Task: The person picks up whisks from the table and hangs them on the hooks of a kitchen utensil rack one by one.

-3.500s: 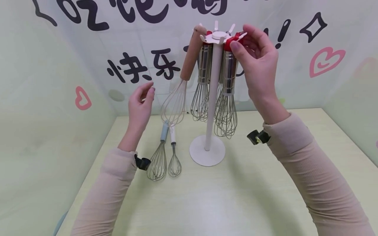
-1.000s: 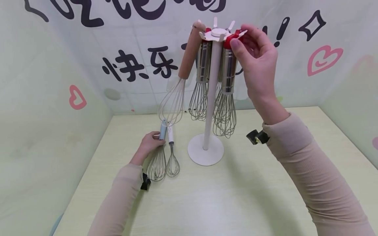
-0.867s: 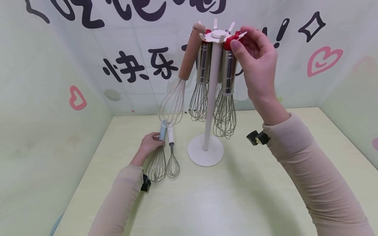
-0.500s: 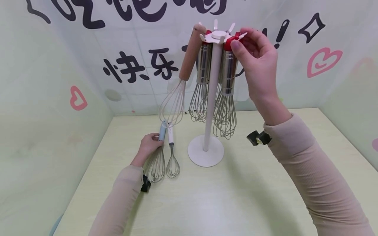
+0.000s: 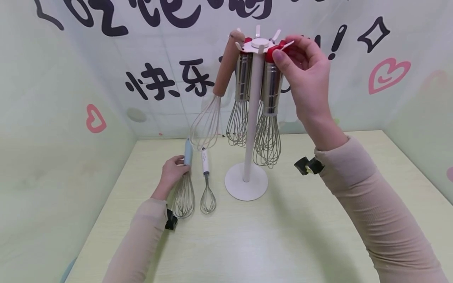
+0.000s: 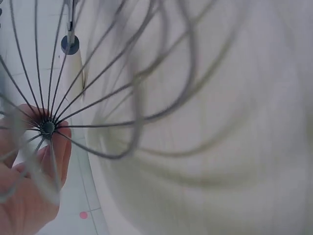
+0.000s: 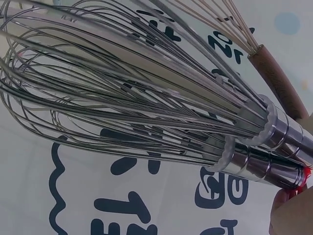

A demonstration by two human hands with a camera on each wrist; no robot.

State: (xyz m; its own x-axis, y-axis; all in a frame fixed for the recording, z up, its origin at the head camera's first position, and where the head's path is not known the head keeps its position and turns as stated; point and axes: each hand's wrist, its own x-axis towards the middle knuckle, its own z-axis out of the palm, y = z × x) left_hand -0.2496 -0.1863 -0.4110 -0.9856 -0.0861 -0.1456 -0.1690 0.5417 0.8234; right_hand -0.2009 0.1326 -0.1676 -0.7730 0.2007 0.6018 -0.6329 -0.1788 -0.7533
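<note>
In the head view, my left hand (image 5: 172, 171) grips the blue-handled whisk (image 5: 188, 152) where the handle meets the wires. The left wrist view looks up the wire loops to the hub (image 6: 47, 127), fingers behind it. My right hand (image 5: 313, 80) pinches the red end (image 5: 270, 54) of a steel-handled whisk (image 5: 271, 88) hanging on the white rack (image 5: 251, 118). Its thumb lies on the red part, close by a rack hook; the other fingers are partly hidden behind. A white-handled whisk (image 5: 205, 161) lies on the table, right of the blue one.
A whisk with a brown handle (image 5: 226, 70) hangs tilted at the rack's left, beside another steel-handled whisk (image 5: 242, 78). The rack's round base (image 5: 246, 190) stands on the pale table (image 5: 226, 243). A printed backdrop (image 5: 155, 114) rises behind.
My left hand came down from the air to the blue-handled whisk, took hold of it and has shifted it left, away from the white-handled one. My right hand keeps its place at the rack.
</note>
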